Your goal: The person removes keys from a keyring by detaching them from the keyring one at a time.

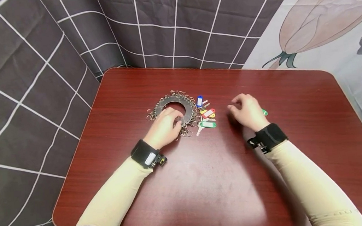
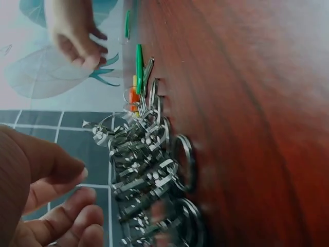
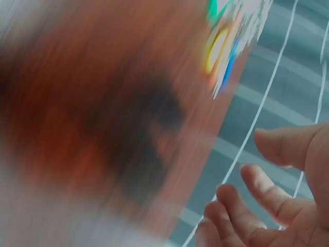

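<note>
on desk (image 1: 191,197), tagged keys (image 1: 208,113) lying beside ring-fringed disc (image 1: 175,99), presumably for easy reach; left grip (image 1: 166,124), right grip (image 1: 248,112) hovering, both loosely curling, holding nothing.

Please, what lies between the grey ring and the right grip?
In the head view: small metal rings, then keys with coloured tags, then bare table.

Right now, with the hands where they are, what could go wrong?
Split rings crowd around the gray ring plate, so the left hand might snag several. The red key tag overlaps the yellow key tag, so lifting one could drag the other. The lone green key tag, partly hidden by the right hand, might get brushed aside.
</note>
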Available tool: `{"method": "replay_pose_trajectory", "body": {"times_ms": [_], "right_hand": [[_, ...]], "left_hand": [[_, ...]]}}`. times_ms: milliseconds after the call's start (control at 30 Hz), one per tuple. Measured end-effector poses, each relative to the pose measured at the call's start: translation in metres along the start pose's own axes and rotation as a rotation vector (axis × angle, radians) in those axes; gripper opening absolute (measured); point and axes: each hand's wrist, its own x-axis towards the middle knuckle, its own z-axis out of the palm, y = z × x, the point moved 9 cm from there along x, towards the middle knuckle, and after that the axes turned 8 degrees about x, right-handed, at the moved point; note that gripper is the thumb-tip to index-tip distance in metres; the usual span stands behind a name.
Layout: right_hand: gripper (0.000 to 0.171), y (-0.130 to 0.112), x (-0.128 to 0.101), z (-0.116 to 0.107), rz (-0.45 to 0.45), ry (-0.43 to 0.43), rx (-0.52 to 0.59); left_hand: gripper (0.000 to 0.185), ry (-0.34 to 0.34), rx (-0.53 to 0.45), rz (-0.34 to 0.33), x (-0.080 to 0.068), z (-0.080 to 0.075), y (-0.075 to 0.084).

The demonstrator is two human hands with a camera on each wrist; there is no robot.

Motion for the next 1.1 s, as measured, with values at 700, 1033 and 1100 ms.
{"method": "replay_pose_trajectory", "body": {"times_ms": [700,1033,1100], "right_hand": [[0.033,-0.067,-0.017,0.093,-0.182,-0.158,-0.189],[0.018,-0.064,-0.016,0.097,-0.087,-0.245,-0.146],[0.016,-0.064,-0.016,0.098,-0.081,-0.264,-0.147]], "left_hand": [[0.019,-0.067,0.336,0.119,0.022,0.022,0.041],[0.011,-0.049,0.436,0.123,0.021,0.028,0.036],[0.011,-0.044,0.445,0.124,0.020,0.027,0.036]]}}
